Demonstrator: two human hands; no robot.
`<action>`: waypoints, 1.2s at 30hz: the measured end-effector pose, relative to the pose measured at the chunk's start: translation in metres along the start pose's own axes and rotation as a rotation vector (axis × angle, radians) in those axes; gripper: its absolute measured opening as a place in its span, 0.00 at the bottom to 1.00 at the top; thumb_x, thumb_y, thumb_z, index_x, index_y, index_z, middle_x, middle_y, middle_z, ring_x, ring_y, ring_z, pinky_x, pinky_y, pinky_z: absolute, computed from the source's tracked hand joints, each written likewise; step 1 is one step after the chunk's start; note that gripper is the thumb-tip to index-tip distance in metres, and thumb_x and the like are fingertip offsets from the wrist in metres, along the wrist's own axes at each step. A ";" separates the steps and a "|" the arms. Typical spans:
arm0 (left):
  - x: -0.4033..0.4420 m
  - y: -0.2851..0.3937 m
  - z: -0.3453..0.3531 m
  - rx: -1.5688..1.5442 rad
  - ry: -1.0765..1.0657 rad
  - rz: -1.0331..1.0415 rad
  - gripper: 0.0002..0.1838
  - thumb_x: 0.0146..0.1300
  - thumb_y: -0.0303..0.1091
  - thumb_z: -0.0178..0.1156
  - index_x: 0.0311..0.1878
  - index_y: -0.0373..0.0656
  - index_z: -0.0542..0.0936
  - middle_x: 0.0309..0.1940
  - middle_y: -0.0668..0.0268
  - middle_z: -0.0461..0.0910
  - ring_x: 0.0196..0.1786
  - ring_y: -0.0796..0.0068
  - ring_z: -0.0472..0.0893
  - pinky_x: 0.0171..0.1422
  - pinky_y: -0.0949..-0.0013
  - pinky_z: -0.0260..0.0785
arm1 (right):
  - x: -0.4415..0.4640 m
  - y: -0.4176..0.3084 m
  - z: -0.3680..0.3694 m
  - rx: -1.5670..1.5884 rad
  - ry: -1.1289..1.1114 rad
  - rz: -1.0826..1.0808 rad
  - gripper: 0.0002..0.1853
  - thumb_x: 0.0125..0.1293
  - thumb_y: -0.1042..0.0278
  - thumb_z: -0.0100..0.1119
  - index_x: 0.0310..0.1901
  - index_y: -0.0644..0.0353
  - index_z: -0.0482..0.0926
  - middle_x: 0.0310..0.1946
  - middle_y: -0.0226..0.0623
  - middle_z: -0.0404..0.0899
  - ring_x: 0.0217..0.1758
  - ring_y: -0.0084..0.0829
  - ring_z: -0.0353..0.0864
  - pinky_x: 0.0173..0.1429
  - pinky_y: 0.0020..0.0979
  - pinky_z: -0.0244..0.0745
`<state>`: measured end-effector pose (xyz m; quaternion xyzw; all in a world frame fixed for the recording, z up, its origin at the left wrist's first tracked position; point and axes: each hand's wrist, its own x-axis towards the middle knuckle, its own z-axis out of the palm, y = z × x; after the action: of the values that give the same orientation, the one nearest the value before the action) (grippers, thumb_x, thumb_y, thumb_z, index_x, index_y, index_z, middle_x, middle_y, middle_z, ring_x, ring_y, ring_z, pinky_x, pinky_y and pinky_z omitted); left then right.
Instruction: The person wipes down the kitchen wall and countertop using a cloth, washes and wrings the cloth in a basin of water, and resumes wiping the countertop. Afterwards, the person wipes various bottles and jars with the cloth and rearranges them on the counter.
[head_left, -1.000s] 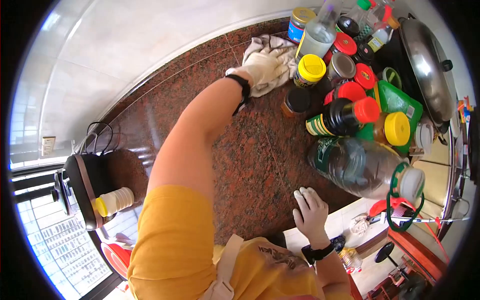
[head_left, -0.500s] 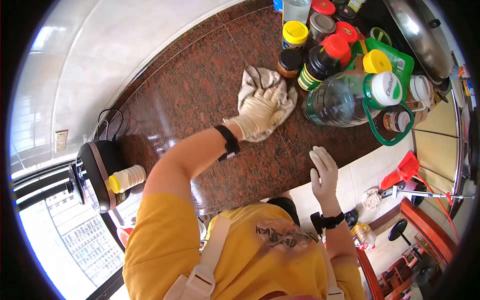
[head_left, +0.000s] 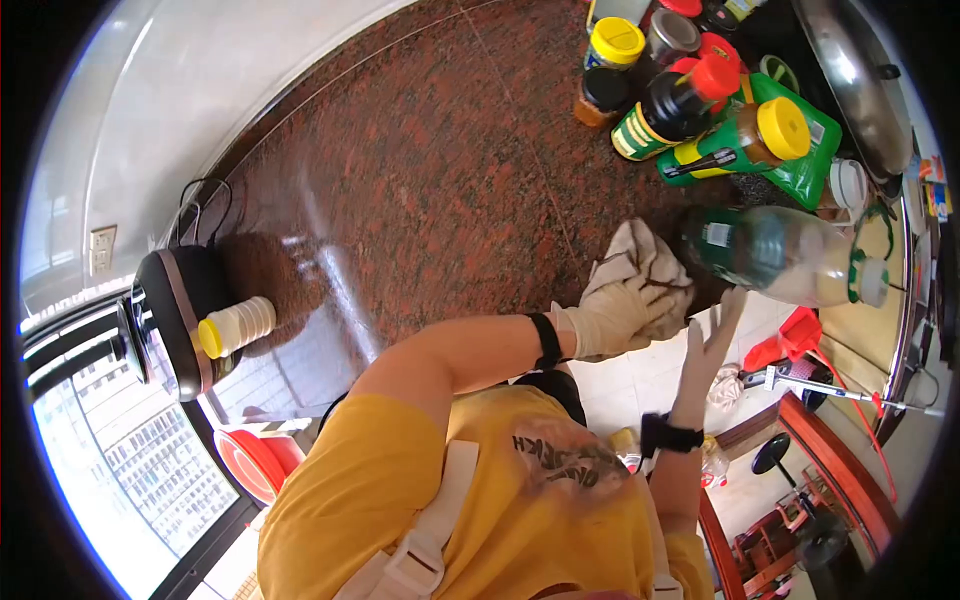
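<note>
My gloved left hand (head_left: 625, 318) presses down on a crumpled grey-white cloth (head_left: 640, 258) near the counter's front edge, its fingers bent over the fabric. Just right of it, my gloved right hand (head_left: 708, 345) is raised with fingers apart, by the lower side of a large clear bottle (head_left: 790, 250) with a green handle and white cap. The fingertips overlap the bottle's outline; whether they touch it is unclear. The bottle looks tilted to the right. Beyond it are a green bottle with a yellow cap (head_left: 735, 145) and a dark sauce bottle with a red cap (head_left: 665, 110).
Several jars, including a yellow-lidded one (head_left: 617, 42), crowd the back right beside a metal lid (head_left: 860, 80). On the left are a black case (head_left: 180, 300), a ribbed yellow-capped bottle (head_left: 240, 325) and cables. A red dustpan (head_left: 790, 340) is below the counter at right.
My left hand and the cloth have come from the back by the jars to the front edge. The large bottle has shifted away from the sauce bottle, and my right hand has risen towards it.
</note>
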<state>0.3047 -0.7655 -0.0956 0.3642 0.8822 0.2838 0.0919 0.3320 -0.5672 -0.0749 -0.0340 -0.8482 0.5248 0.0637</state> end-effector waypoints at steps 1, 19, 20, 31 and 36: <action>-0.005 -0.003 0.001 0.142 0.018 0.129 0.36 0.64 0.51 0.59 0.74 0.53 0.64 0.66 0.61 0.70 0.66 0.51 0.71 0.63 0.54 0.69 | 0.016 0.000 0.005 0.045 0.014 -0.090 0.41 0.68 0.73 0.59 0.78 0.62 0.50 0.77 0.50 0.56 0.79 0.43 0.59 0.79 0.45 0.54; -0.232 -0.040 -0.093 -2.025 0.236 -0.547 0.32 0.72 0.49 0.59 0.72 0.39 0.68 0.58 0.61 0.80 0.56 0.71 0.80 0.61 0.66 0.74 | 0.049 -0.012 0.058 0.079 0.030 0.020 0.38 0.71 0.75 0.59 0.77 0.67 0.49 0.75 0.57 0.56 0.80 0.45 0.56 0.82 0.42 0.47; -0.250 -0.048 -0.098 -1.911 0.318 -0.695 0.33 0.74 0.47 0.58 0.73 0.37 0.65 0.65 0.57 0.75 0.65 0.67 0.75 0.70 0.61 0.67 | 0.049 -0.012 0.059 0.064 0.036 0.006 0.38 0.71 0.74 0.58 0.77 0.68 0.49 0.75 0.58 0.56 0.79 0.46 0.57 0.82 0.42 0.48; -0.233 -0.038 -0.054 0.154 0.195 -0.550 0.49 0.58 0.60 0.60 0.81 0.57 0.55 0.81 0.63 0.52 0.82 0.52 0.50 0.84 0.49 0.39 | 0.041 -0.028 0.068 -0.205 0.022 0.022 0.39 0.75 0.73 0.52 0.78 0.69 0.42 0.71 0.66 0.60 0.74 0.49 0.65 0.78 0.44 0.58; -0.317 -0.005 -0.054 0.009 0.225 -0.969 0.48 0.64 0.56 0.59 0.81 0.46 0.52 0.82 0.58 0.48 0.84 0.53 0.43 0.85 0.48 0.31 | 0.032 -0.022 0.069 -0.286 0.037 -0.023 0.35 0.78 0.67 0.49 0.78 0.71 0.45 0.72 0.64 0.60 0.74 0.49 0.65 0.77 0.42 0.62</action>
<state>0.5095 -1.0118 -0.0685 -0.1204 0.9557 0.2423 0.1158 0.2909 -0.6344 -0.0837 -0.0425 -0.9133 0.3970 0.0798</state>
